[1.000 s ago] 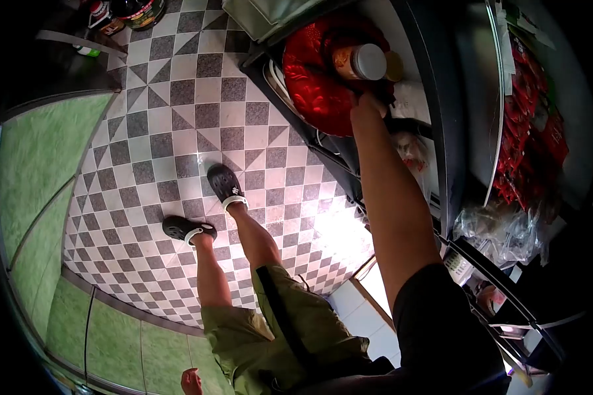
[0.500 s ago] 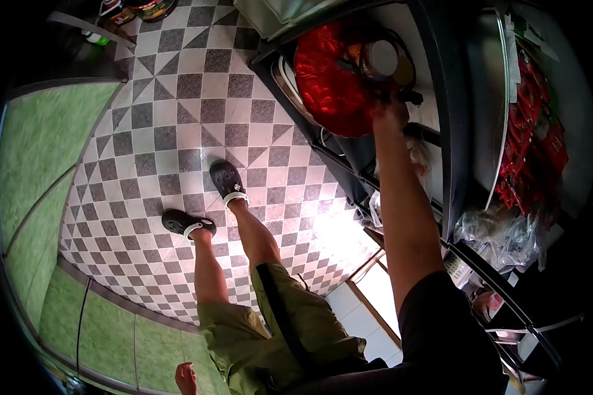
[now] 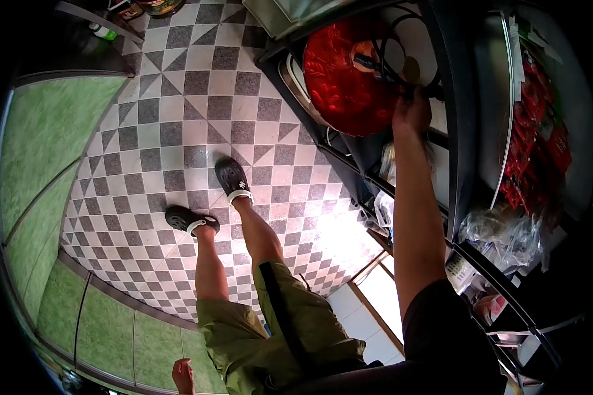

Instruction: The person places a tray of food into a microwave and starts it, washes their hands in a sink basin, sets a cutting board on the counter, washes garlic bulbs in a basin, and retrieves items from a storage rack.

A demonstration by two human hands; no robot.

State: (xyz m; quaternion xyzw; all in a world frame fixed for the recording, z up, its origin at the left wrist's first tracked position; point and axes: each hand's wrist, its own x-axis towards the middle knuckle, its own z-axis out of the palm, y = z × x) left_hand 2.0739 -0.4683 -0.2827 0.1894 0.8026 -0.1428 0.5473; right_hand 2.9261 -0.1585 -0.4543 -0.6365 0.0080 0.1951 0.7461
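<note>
My right hand (image 3: pixel 412 117) reaches into the rack, its fingers closed at the edge of a shiny red round tray with an embossed pattern (image 3: pixel 339 85). A black cable (image 3: pixel 377 49) loops up from the fingers over the tray; the grip itself is partly in shadow. Beneath the loops lies a round, pale-topped container (image 3: pixel 394 54), partly covered by the cable. Low in the view, my left hand (image 3: pixel 183 376) hangs beside the shorts, fingers curled in, with nothing visible in them.
The black metal rack (image 3: pixel 456 118) runs along the right, with red packets (image 3: pixel 537 131) and clear plastic bags (image 3: pixel 504 230) on it. Green panels (image 3: pixel 53 138) line the left side. Checkered tiles (image 3: pixel 191 125) cover the floor; bottles and tubs (image 3: pixel 159 6) stand at the top left.
My right hand has shifted slightly right in the view, and the cable loops stand higher and wider over the tray. A black end seen beside the hand is now hidden. My left hand barely moves.
</note>
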